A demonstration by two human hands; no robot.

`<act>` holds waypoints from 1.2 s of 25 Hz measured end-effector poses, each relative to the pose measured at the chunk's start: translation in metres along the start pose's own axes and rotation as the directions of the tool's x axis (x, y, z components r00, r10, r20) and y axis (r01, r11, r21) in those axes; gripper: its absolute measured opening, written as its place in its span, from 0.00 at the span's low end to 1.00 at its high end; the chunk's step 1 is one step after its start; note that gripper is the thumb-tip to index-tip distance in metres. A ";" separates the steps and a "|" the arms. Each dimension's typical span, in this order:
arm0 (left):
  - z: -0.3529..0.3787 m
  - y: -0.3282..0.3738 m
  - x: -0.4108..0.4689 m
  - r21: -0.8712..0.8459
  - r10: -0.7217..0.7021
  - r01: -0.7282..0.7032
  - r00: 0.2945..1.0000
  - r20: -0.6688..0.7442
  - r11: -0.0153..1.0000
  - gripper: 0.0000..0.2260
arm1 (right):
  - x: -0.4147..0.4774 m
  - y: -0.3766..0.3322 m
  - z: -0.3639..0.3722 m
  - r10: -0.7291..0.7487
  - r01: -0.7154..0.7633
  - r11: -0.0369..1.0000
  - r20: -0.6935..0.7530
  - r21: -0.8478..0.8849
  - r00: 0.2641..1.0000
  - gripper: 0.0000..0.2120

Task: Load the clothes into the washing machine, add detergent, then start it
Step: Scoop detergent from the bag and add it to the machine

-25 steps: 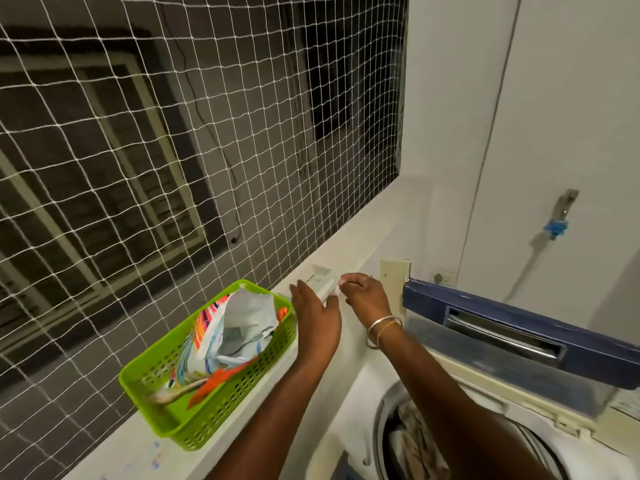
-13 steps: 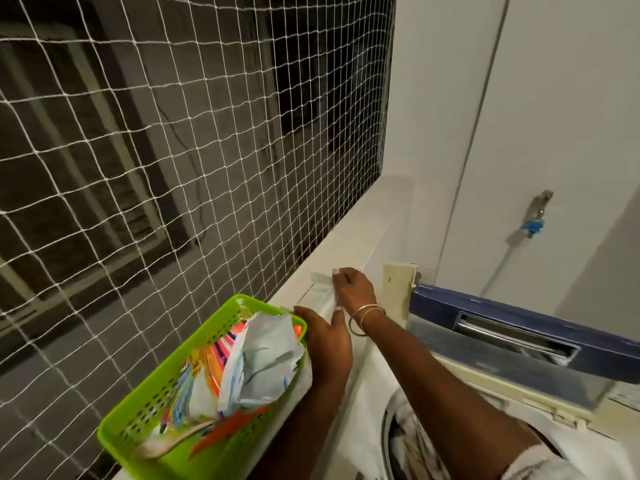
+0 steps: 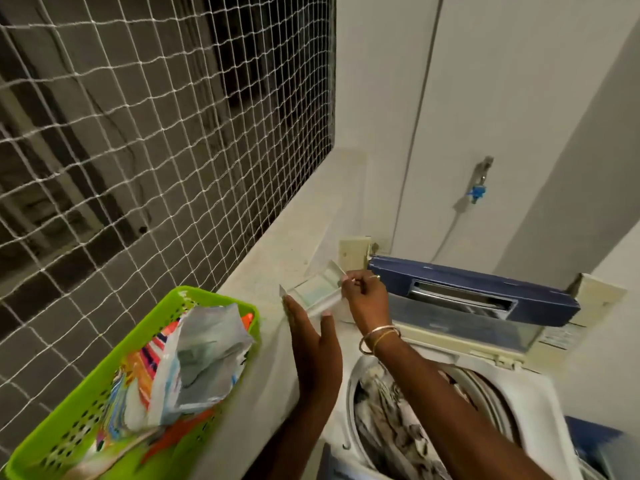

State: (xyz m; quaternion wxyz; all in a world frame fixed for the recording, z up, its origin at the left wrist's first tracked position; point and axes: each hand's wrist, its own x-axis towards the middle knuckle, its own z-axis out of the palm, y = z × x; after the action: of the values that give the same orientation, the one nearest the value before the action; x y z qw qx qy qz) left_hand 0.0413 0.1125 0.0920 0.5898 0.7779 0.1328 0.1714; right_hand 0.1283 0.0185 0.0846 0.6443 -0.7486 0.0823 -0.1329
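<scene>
Starting detergent step | our left hand straight-fingered against clear tray, right hand pinching its end | next we fetch packet left of fingers

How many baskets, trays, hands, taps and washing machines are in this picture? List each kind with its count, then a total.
Basket: 1
Tray: 1
Hands: 2, left hand, right hand
Tap: 1
Washing machine: 1
Total: 6
</scene>
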 end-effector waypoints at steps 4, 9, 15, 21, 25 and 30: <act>0.019 -0.008 -0.028 -0.008 0.021 -0.021 1.000 0.000 1.000 0.26 | -0.026 0.031 -0.050 0.004 -0.001 0.999 -0.058 0.055 0.998 0.03; 0.062 -0.026 -0.070 0.005 -0.043 0.043 0.999 0.026 0.999 0.20 | -0.054 0.075 -0.119 0.062 -0.061 0.998 -0.094 0.012 0.994 0.02; 0.136 -0.064 -0.113 0.057 -0.141 0.135 0.984 0.110 0.989 0.18 | -0.075 0.136 -0.199 0.199 -0.188 0.979 -0.152 0.085 0.968 0.04; 0.169 -0.101 -0.124 0.019 -0.218 0.218 0.960 0.175 0.976 0.14 | -0.080 0.179 -0.233 0.289 -0.271 0.955 -0.168 0.124 0.943 0.10; 0.183 -0.113 -0.111 -0.004 -0.274 0.284 0.929 0.251 0.959 0.12 | -0.069 0.190 -0.229 0.334 -0.306 0.940 -0.221 0.153 0.916 0.12; 0.200 -0.135 -0.082 0.030 -0.325 0.337 0.875 0.359 0.941 0.10 | -0.054 0.217 -0.219 0.380 -0.365 0.925 -0.215 0.108 0.900 0.19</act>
State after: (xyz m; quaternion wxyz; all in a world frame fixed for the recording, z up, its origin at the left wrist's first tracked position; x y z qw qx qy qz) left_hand 0.0514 -0.0592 -0.0964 0.6375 0.7518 0.1510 -0.0746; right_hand 0.0202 -0.2062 -0.1050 0.6679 -0.6768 0.2942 -0.0964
